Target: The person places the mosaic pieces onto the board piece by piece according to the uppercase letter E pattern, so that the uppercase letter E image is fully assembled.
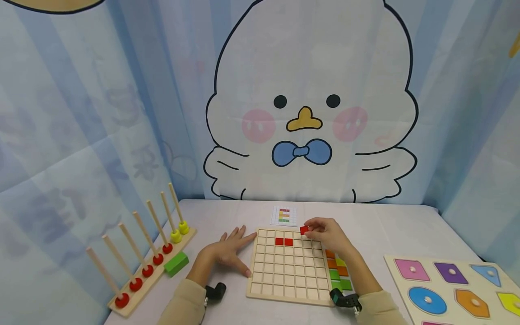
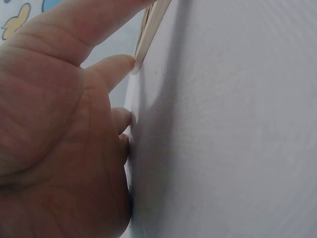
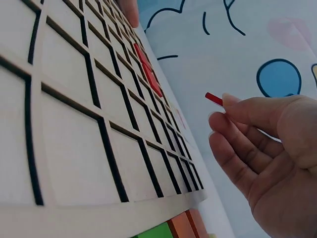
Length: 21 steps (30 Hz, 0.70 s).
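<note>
A wooden grid board (image 1: 289, 271) lies on the table between the two hands. Two red square tiles (image 1: 284, 242) sit side by side in cells of its second row from the top. My right hand (image 1: 328, 234) pinches another red tile (image 3: 214, 98) between thumb and fingertips, above the board's upper right part. At the board's left edge, my left hand (image 1: 228, 251) rests with fingers spread, its thumb and index finger touching the rim. In the left wrist view the left palm (image 2: 54, 129) shows beside the board's edge. A small card (image 1: 284, 215) with a coloured grid pattern lies behind the board.
Orange, green and yellow tiles (image 1: 340, 273) lie along the board's right side, partly under the right forearm. To the left stands a peg rack (image 1: 152, 271) with red and yellow beads, a green block (image 1: 176, 264) beside it. A shape puzzle board (image 1: 447, 275) lies at right.
</note>
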Tool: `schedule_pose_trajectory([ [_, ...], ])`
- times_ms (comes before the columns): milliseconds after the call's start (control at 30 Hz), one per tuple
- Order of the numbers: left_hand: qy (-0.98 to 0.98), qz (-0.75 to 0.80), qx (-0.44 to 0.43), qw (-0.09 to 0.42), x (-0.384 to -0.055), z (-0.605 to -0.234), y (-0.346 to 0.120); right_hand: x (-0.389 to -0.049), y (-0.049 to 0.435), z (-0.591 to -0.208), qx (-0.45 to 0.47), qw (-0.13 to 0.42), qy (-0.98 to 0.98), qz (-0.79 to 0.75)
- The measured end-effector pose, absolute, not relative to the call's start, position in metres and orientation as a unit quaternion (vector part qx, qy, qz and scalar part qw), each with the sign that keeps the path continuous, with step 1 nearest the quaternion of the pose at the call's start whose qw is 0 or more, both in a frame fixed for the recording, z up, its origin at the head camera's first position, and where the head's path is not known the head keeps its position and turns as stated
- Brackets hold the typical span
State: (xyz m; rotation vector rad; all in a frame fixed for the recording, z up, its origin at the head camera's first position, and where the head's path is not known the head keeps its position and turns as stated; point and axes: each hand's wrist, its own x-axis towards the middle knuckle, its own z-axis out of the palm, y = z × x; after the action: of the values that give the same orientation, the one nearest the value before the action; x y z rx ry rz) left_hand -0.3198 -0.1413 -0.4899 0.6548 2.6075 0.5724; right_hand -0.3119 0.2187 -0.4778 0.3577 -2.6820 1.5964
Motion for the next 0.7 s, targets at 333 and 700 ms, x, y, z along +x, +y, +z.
schedule_pose_trajectory([
  [333,0.929,0.207,0.23,0.202,-0.319,-0.488,-0.141,-0.313,0.204,-0.488,0.133,-0.008,-0.891,0.435],
  [700,0.929,0.209,0.23,0.201,-0.319,-0.489,-0.142,-0.308,0.195,-0.488,0.15,-0.008,-0.915,0.375],
])
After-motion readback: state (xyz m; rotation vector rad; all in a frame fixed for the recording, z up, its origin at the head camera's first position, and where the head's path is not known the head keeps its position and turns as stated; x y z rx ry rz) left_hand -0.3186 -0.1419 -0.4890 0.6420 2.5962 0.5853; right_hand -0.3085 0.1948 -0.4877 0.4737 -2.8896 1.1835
